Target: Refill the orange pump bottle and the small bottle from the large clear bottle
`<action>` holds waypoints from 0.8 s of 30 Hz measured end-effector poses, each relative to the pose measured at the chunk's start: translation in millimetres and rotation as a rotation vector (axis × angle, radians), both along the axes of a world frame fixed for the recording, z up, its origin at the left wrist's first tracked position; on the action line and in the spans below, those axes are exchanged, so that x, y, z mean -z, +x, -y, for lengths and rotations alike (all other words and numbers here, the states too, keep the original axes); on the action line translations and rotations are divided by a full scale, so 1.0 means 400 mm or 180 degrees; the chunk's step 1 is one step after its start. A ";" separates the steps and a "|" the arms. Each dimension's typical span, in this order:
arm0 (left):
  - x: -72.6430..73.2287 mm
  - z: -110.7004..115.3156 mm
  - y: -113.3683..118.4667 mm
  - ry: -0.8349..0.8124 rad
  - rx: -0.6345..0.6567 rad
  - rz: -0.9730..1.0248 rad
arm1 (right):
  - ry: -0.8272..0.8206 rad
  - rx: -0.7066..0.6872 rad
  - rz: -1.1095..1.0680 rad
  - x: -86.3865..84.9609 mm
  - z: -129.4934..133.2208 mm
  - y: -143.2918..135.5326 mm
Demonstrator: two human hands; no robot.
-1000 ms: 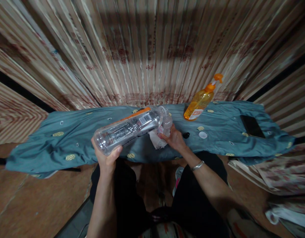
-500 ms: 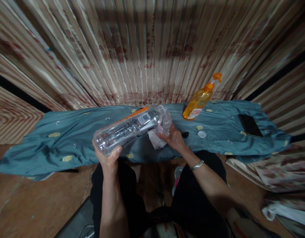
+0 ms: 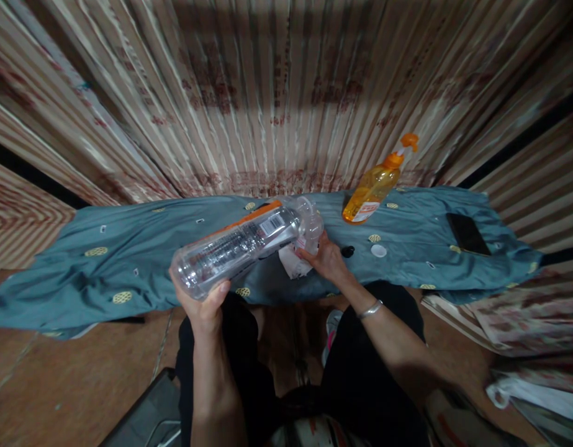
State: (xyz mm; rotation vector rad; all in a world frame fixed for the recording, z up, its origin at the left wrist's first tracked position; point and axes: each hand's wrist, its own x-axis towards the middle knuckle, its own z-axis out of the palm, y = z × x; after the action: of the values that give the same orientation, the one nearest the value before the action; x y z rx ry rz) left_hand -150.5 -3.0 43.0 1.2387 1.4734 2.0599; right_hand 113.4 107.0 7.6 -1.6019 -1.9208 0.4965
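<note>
My left hand (image 3: 203,305) grips the base of a large clear plastic bottle (image 3: 234,248) with an orange-edged label, tilted with its neck to the right. My right hand (image 3: 327,257) is closed around a smaller clear bottle (image 3: 315,228), whose top meets the large bottle's neck. Under the two necks lies a crumpled white tissue (image 3: 294,262). Just right of my right hand are a small black cap (image 3: 347,251) and a white round cap (image 3: 378,251) on the cloth.
An orange pump bottle (image 3: 370,192) stands behind the caps. Farther right a dark phone (image 3: 469,234) lies on the teal patterned cloth (image 3: 141,248). A pleated curtain (image 3: 277,93) hangs behind. My legs are below the front edge.
The base of the large bottle has shifted slightly left and down with my left hand. My right hand keeps its hold, almost unmoved. The view has shifted a little.
</note>
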 end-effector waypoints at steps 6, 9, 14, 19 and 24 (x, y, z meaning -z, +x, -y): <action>0.007 0.006 -0.002 0.0180 0.0023 0.0146 | 0.0017 0.0038 0.0028 -0.003 0.002 -0.003; 0.001 0.010 0.001 0.0148 0.0022 0.0143 | 0.0020 0.0053 0.0013 0.003 0.001 -0.003; 0.000 0.017 0.005 0.0120 0.0011 0.0139 | 0.0028 0.0096 0.0000 0.011 -0.001 -0.002; 0.012 0.020 0.003 0.0072 -0.0069 0.0157 | 0.0030 0.0027 -0.0074 0.009 -0.002 0.001; 0.003 0.027 0.007 0.0029 -0.0148 0.0176 | -0.0007 -0.0041 -0.0019 0.005 -0.001 0.003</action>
State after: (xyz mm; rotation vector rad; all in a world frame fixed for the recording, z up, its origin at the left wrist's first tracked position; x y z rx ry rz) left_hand -147.7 -13.7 41.8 1.1516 1.4829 2.1157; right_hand 114.6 107.4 5.6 -1.5886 -1.9280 0.5084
